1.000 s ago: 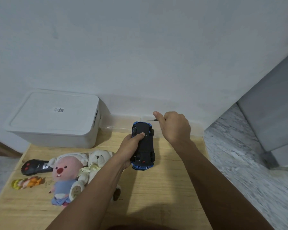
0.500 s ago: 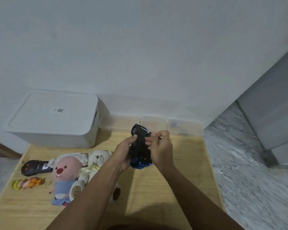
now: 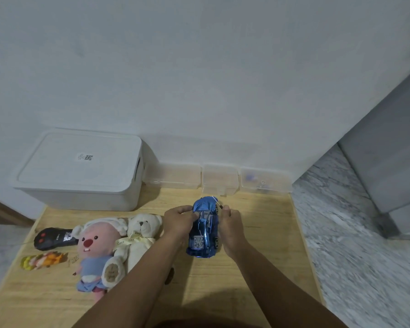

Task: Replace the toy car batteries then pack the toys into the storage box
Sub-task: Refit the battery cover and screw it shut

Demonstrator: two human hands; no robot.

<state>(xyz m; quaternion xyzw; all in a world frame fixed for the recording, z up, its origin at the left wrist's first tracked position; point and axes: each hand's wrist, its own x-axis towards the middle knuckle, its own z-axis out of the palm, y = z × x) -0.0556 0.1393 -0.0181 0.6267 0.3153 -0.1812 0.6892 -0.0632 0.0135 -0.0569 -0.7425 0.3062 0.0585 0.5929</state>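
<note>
White storage box (image 3: 78, 171), lid on, back left of wooden table (image 3: 258, 268). Black remote (image 3: 53, 238), small orange toy (image 3: 43, 261), pink plush (image 3: 94, 254), white teddy bear (image 3: 137, 235) in front of it. Left hand (image 3: 179, 220) fingers curled on blue toy car (image 3: 204, 229), roof up, mid-table. Right hand (image 3: 231, 227) grips car's other side, pinching thin screwdriver (image 3: 217, 202). Clear containers (image 3: 219, 178) along wall.
</note>
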